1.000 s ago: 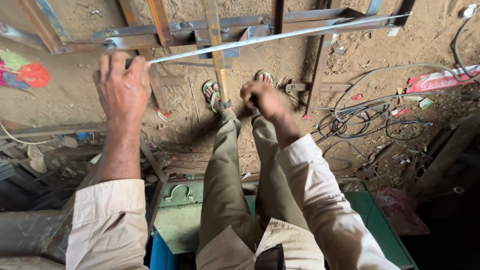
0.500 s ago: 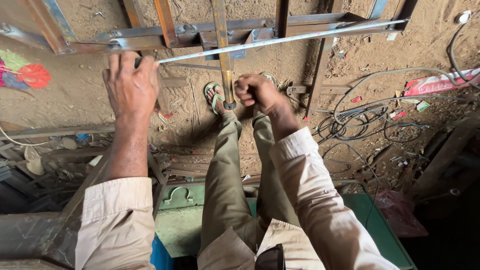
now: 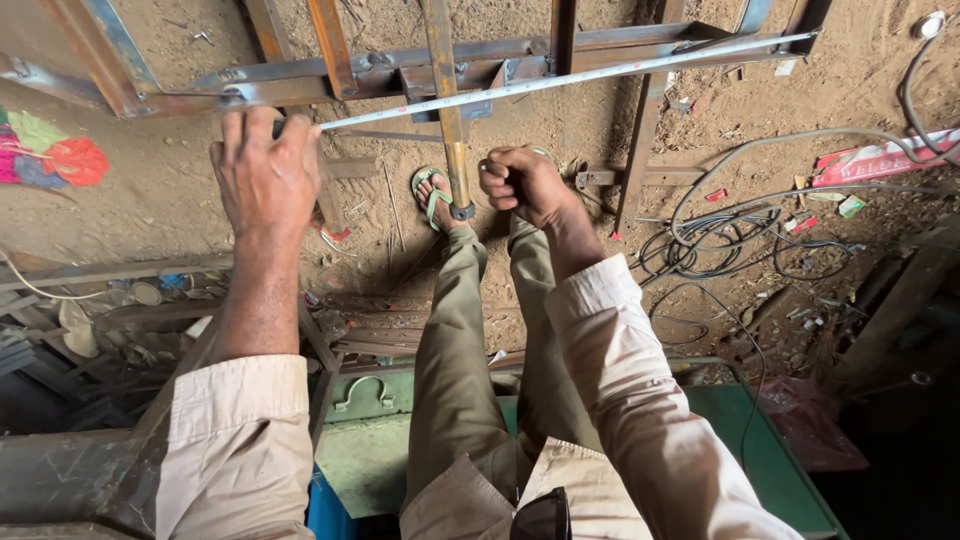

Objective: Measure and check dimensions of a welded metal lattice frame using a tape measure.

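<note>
My left hand (image 3: 265,170) grips the case of a steel measuring tape (image 3: 560,78) against the left end of a welded metal frame (image 3: 390,68). The tape's blade runs out to the right along the frame, as far as its far upright. My right hand (image 3: 525,185) is a closed fist beside a rusty upright bar (image 3: 446,110), close to the bar's lower end. Nothing shows inside the fist. Below my hands are my legs in olive trousers, and a foot in a green sandal (image 3: 432,195) rests on the dirt.
A green metal box (image 3: 365,425) is under me. Loose black and grey cables (image 3: 740,240) lie coiled on the dirt at the right, near a red packet (image 3: 880,160). Scrap metal bars (image 3: 110,270) and a colourful cloth (image 3: 50,160) are at the left.
My left hand has shifted a little to the right along the frame with the tape. My right fist has stayed beside the rusty bar.
</note>
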